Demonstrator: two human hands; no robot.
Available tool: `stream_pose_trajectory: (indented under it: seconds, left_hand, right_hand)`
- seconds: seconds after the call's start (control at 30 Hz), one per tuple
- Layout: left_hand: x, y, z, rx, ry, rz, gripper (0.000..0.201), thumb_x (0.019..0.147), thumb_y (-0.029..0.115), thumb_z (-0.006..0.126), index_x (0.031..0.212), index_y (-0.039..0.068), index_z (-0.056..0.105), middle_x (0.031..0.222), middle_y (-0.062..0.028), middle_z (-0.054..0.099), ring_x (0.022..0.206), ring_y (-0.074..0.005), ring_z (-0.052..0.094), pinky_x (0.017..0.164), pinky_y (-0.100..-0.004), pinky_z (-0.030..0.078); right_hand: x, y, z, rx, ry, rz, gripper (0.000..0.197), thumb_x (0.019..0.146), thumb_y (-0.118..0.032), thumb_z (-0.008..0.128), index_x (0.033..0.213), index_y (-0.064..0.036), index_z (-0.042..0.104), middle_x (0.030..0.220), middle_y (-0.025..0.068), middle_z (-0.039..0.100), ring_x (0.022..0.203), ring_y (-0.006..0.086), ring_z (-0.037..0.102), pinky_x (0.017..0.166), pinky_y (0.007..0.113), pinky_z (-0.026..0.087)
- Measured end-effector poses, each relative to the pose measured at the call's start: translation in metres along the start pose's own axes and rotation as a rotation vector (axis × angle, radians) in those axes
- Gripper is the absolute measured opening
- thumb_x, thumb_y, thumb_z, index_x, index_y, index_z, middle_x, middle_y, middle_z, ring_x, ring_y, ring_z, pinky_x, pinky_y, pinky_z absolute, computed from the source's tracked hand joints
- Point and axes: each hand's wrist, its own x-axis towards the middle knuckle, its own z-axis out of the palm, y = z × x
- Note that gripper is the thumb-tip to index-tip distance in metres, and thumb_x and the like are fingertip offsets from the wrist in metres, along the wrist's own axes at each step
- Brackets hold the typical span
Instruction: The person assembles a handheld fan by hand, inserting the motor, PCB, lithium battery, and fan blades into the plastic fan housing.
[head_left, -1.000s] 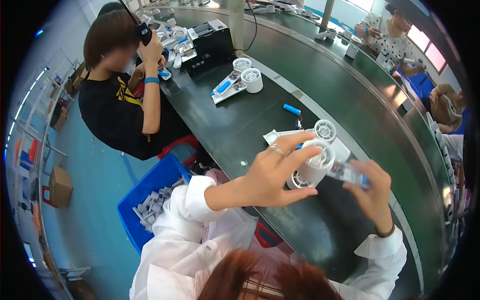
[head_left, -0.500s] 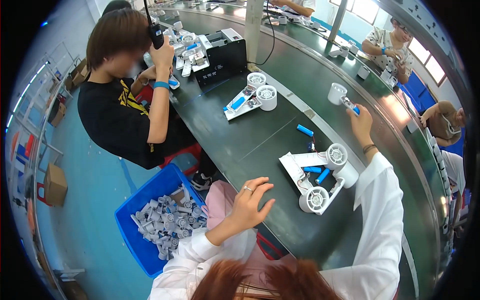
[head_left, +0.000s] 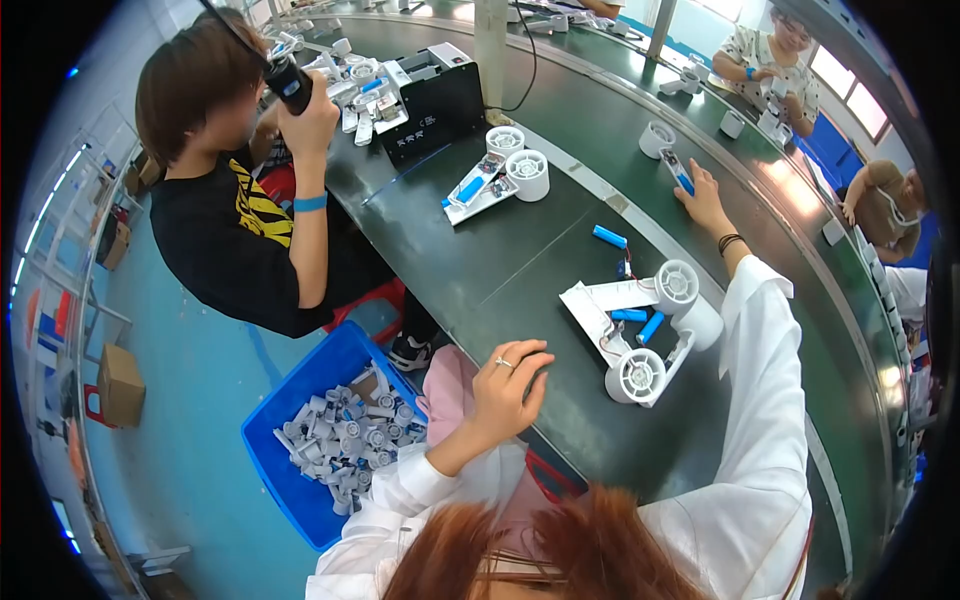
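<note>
My right hand [head_left: 704, 204] reaches out over the green belt, its fingers closed on the handle end of a white handheld fan [head_left: 657, 139]. A blue battery and a small circuit board show in that fan's handle. My left hand [head_left: 507, 392], with a ring on it, hovers by the near table edge; its fingers are curved and apart, holding nothing. Between my arms several opened white fan bodies [head_left: 640, 375] lie grouped, with loose blue batteries [head_left: 651, 327] among them. Another blue battery [head_left: 609, 237] lies just beyond, near a small wired board.
Two opened fans [head_left: 527, 175] lie farther up, before a black box-shaped device [head_left: 436, 112]. A blue bin [head_left: 262, 432] of fan parts stands on the floor at left. A person in black [head_left: 225, 235] sits left, holding a handheld radio [head_left: 287, 84]. A post [head_left: 491, 55] rises behind.
My right hand has moved a little farther away with the fan. The left hand keeps nearly the same pose. The whole view has shifted slightly, and the neighbour's radio hand has moved left.
</note>
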Motion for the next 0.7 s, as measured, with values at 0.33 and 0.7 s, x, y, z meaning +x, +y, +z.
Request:
stream_pose_trajectory:
  seconds: [0.33,0.7]
  left_hand:
    - [0.048,0.001,-0.019,-0.074,-0.325,0.103,0.062,0.067,-0.002,0.069,0.127,0.008,0.054,0.14,-0.0179,0.042,0.126,-0.0405,0.041,0.104,-0.0457,0.037]
    - [0.089,-0.026,0.023,0.121,-0.509,0.365,0.037,0.071,0.01,0.075,0.105,0.01,0.062,0.121,-0.0149,0.054,0.119,-0.036,0.048,0.101,-0.0467,0.037]
  right_hand:
    - [-0.176,-0.074,-0.153,0.467,-0.103,0.004,0.049,0.088,-0.012,0.061,0.135,-0.0073,0.051,0.13,0.0059,0.055,0.109,0.0171,0.053,0.088,0.029,0.046]
    - [-0.331,-0.149,-0.209,0.553,-0.253,-0.059,0.038,0.076,-0.001,0.069,0.114,-0.0022,0.063,0.115,0.0156,0.062,0.103,0.0296,0.062,0.087,0.036,0.05]
